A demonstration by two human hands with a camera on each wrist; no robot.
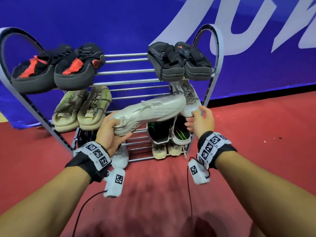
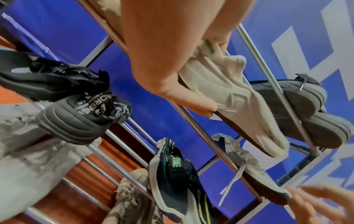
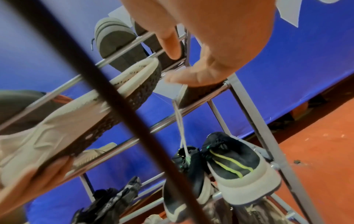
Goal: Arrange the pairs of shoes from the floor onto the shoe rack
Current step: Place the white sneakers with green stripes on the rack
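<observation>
My left hand (image 1: 109,132) grips a white knit sneaker (image 1: 153,112) by its heel. The sneaker lies sideways in the air in front of the rack's second shelf, toe pointing right. The left wrist view shows the fingers (image 2: 193,100) curled round the heel of that sneaker (image 2: 229,94). Its white-grey mate (image 1: 188,96) stands on the second shelf at the right end. My right hand (image 1: 200,120) hovers at the mate's heel with fingers spread and straight, holding nothing. From the right wrist, the thumb (image 3: 184,77) lies beside that heel (image 3: 201,92).
The metal shoe rack (image 1: 130,81) stands against a blue banner on red carpet. Its top shelf holds black-red shoes (image 1: 51,71) and black shoes (image 1: 179,62). Beige shoes (image 1: 82,108) sit second-shelf left, with black-green shoes (image 1: 169,132) and tan shoes (image 1: 166,148) lower right.
</observation>
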